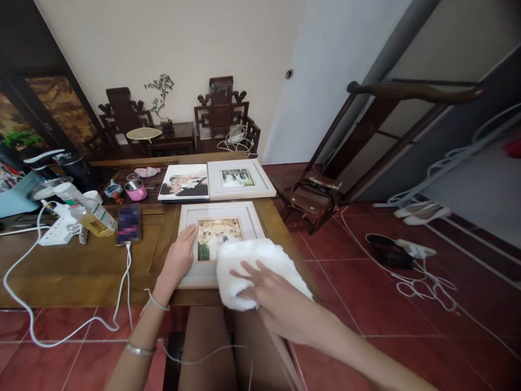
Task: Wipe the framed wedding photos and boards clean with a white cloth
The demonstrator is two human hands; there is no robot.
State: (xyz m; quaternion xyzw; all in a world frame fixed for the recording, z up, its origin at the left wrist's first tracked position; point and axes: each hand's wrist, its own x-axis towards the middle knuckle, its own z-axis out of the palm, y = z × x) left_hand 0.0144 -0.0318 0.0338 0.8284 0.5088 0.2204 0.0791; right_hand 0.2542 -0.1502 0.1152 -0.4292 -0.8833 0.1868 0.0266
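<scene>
A pale wooden picture frame lies face up at the front right of the table, holding a small wedding photo inside a wide grey mat. My left hand grips the frame's left edge, its fingers close together over the border. A fluffy white cloth covers the frame's lower right part and hangs past the table's front edge. My right hand is on this cloth, fingers curved and pressing into it. Part of the photo is hidden beneath the cloth.
Behind lie another framed photo and a photo album. To the left are a charging phone, a bottle of yellow liquid, a power strip and a pink cup. A wooden chair stands right.
</scene>
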